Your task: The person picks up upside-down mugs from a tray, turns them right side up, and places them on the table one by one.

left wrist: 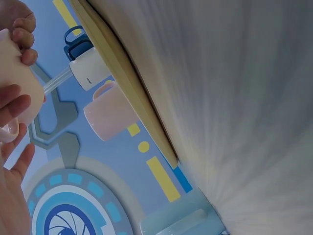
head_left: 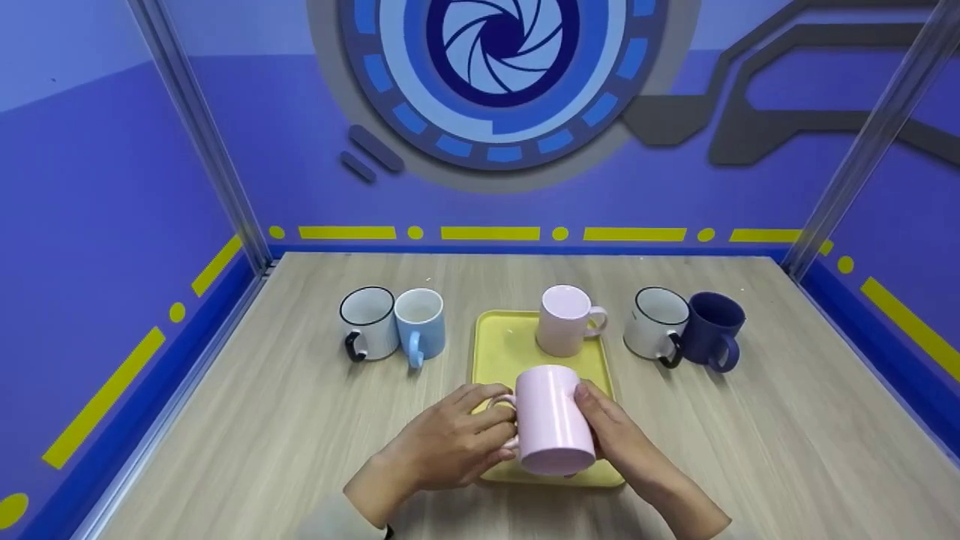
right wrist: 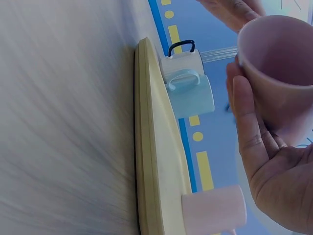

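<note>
A pink mug [head_left: 553,420] is held above the near part of a yellow tray [head_left: 504,352], tilted, its mouth turned down and towards me in the right wrist view. My left hand [head_left: 454,436] holds its handle side, fingers curled at the handle [left wrist: 11,131]. My right hand [head_left: 626,446] grips the opposite side of the body, thumb along the wall; its fingers [right wrist: 249,122] wrap the mug from outside. Another pink mug [head_left: 564,324] stands upright at the tray's far right, handle pointing right.
Left of the tray stand a white mug with black rim [head_left: 369,330] and a light blue mug [head_left: 421,326]. To its right are another black-rimmed white mug [head_left: 652,330] and a navy mug [head_left: 709,330]. Blue panels [head_left: 300,187] enclose the wooden table [head_left: 247,427].
</note>
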Available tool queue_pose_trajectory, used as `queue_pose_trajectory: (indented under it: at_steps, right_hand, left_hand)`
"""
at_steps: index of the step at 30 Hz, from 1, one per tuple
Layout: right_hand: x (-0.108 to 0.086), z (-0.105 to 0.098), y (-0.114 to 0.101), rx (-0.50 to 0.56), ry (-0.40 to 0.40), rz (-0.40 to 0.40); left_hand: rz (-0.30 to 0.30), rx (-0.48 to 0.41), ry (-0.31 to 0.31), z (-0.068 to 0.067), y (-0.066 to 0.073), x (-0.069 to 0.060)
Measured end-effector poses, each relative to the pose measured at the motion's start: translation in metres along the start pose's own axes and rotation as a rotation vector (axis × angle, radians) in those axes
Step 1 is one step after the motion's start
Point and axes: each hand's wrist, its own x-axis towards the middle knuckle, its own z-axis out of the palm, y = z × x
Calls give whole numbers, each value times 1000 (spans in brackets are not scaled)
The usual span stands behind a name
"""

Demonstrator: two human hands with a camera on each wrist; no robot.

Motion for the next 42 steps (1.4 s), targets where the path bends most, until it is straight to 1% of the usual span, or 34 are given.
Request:
queue_pose_trajectory:
  at_steps: [5,10,12,16,19,25,29,32,34,38,42]
  right_hand:
    - [-1,-1,2,-3,31,22]
    - [-3,-2,3,-10,3,13]
    - [-3,-3,5,-5,-6,15]
    - [-3,-4,8,13,-9,37]
    - [-2,-5,10,13,-16,46]
    - [-4,-4,13,7,-35,42]
    - [-5,-2,13,22,-42,25]
    - [-6,-1,13,46,-50,14]
    - [-5,-1,13,64,-62,10]
    - [-4,0,13,101,-79,14]
    - [-4,1,15,124,-52,40]
  left_hand:
    - [0,-125,84,0,-1,3]
    - [-28,-215,129,0,0,4]
    - [-40,-243,131,0,1,4]
    - [-60,-312,115,0,2,5]
    - [-86,-379,106,0,3,4]
    - [-156,-529,128,1,4,5]
    - [-227,-634,137,3,5,5]
    - [-290,-721,126,4,6,3]
    - [-345,-791,106,5,7,3]
    - [-456,-963,79,6,9,6]
    - [-559,-1147,90,6,12,9]
